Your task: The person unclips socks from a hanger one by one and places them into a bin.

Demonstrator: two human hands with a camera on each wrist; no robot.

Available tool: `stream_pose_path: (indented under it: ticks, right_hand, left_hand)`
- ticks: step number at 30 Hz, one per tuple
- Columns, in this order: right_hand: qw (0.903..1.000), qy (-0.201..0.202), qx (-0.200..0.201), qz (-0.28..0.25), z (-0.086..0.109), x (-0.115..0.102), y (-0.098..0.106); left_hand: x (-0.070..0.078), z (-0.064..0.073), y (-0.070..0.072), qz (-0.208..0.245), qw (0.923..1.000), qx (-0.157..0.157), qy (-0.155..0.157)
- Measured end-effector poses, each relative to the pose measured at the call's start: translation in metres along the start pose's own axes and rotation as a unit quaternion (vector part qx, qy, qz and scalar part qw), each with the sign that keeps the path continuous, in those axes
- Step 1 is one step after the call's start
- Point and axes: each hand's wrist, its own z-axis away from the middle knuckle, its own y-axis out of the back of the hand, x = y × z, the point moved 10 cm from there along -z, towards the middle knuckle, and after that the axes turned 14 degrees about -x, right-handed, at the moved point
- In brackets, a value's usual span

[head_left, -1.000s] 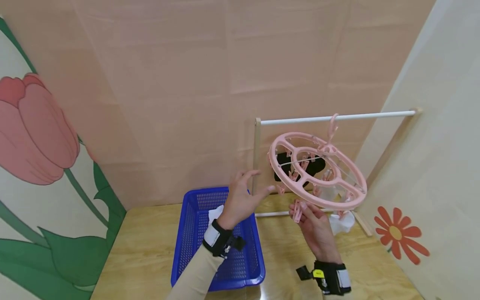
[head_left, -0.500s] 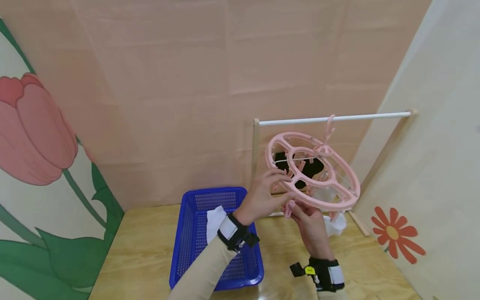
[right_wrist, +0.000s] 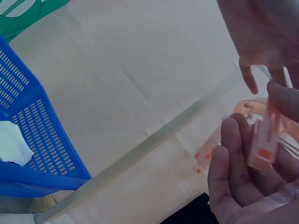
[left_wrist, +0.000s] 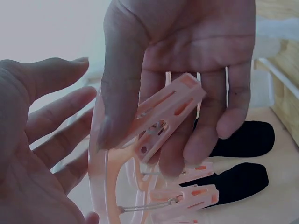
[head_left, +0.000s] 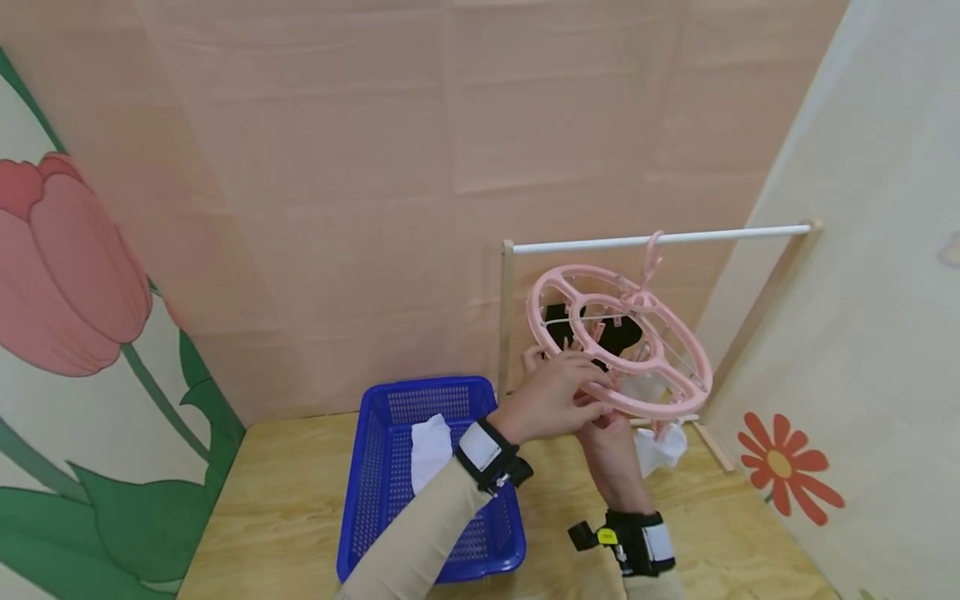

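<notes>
Crossing rightward since the earlier frames, the left hand point(head_left: 547, 400) is now meeting the right hand point(head_left: 613, 458) at a round pink clip hanger point(head_left: 636, 365). On the wooden worktop point(head_left: 277, 500), a drying rack point(head_left: 570, 247) is supporting that hanger beside a blue plastic basket point(head_left: 420, 402). Hanging looks partly done: black socks point(left_wrist: 247, 140) and a white cloth point(head_left: 662, 450) seem to be dangling, while another white piece point(head_left: 431, 450) is waiting in the basket. The left hand is holding its fingers apart; the right is pinching a pink clothespin point(left_wrist: 171, 122), seemingly bearing nothing.
</notes>
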Motion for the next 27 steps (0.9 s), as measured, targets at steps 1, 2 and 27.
stream_pose_path:
  ticks: [1,2,27]
  right_hand:
    - [1.0000,-0.005,0.002,0.004,0.000,0.001,0.000]
    - [0.9999,-0.011,0.004,0.007,0.000,0.002,0.000]
    - [0.9996,-0.020,-0.004,0.021,0.010,0.003,0.002]
  left_hand:
    - [0.001,-0.001,-0.001,-0.001,1.0000,-0.004,0.001]
    - [0.001,-0.002,-0.002,-0.005,1.0000,-0.007,0.004]
    - [0.003,0.004,-0.002,-0.158,0.9856,0.044,0.040]
